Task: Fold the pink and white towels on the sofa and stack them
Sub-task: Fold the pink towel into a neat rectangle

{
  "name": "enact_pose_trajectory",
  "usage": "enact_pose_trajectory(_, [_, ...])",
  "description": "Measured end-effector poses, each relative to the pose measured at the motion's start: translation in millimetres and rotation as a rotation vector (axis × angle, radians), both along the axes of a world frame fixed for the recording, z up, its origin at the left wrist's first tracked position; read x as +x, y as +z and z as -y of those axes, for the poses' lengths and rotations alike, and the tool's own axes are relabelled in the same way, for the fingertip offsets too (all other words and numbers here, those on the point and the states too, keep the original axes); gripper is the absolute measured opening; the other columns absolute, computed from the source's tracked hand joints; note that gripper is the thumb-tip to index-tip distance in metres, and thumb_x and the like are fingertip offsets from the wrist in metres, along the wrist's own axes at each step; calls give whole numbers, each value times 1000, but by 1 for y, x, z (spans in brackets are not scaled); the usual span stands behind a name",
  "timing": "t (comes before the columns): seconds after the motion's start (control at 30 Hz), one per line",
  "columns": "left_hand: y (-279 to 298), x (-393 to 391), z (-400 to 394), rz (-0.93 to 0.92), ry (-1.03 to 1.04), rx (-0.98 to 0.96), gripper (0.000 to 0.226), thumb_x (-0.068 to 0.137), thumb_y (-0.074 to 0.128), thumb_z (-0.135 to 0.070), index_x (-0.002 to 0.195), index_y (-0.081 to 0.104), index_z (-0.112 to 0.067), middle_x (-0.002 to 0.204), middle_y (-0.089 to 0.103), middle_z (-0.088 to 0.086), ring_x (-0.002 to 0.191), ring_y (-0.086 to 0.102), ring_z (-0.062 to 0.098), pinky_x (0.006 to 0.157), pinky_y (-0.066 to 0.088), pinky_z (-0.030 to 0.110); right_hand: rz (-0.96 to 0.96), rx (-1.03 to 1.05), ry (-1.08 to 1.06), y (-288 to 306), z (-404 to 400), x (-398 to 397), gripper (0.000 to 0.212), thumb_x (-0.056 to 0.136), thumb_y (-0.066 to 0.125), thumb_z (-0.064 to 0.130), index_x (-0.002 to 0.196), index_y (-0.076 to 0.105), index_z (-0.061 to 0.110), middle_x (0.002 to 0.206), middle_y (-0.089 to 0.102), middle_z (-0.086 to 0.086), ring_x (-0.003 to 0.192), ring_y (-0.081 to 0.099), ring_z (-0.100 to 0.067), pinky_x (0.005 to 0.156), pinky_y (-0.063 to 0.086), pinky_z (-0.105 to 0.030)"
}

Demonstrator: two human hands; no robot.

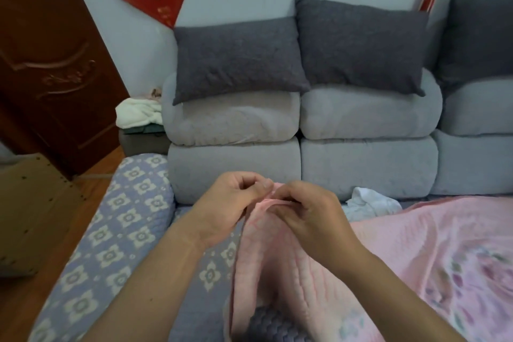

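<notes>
A pink towel (266, 266) hangs down from both my hands over the sofa seat in the middle of the head view. My left hand (230, 203) pinches its top edge from the left. My right hand (305, 208) pinches the same edge close beside it, the two hands almost touching. A crumpled white towel (372, 204) lies on the seat behind my right hand, against the grey backrest. The towel's lower part falls out of view at the bottom.
A pink quilted cover (444, 244) spreads over the seat at right. A blue flowered cover (125, 230) drapes the sofa's left arm. Dark grey cushions (238, 61) lean on the grey sofa back (369, 166). A brown door (55, 64) and white cloth (138, 114) are at left.
</notes>
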State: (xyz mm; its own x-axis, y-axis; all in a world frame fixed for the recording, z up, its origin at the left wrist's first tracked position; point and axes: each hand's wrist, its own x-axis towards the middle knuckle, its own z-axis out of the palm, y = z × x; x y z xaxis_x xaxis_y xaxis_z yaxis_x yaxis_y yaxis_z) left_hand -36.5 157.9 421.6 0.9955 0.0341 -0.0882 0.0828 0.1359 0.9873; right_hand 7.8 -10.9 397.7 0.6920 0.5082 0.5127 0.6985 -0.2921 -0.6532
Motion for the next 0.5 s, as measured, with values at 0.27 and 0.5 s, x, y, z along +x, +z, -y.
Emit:
enact_pose_trajectory(0.27, [40, -5, 13, 133, -9, 222, 22, 96, 60, -23, 89, 77, -11, 83, 76, 5, 75, 70, 12, 68, 53, 20, -108, 143, -99, 35, 8, 2, 15, 82, 79, 14, 76, 66, 19, 75, 61, 8, 73, 59, -13, 63, 44, -19])
enact_pose_trajectory(0.5, [27, -19, 35, 214, -42, 136, 29, 92, 69, -28, 114, 66, -9, 99, 74, -1, 94, 69, 13, 83, 56, 27, -216, 110, -52, 29, 19, 1, 27, 90, 71, 12, 74, 49, 16, 71, 57, 2, 66, 51, -5, 61, 44, -29])
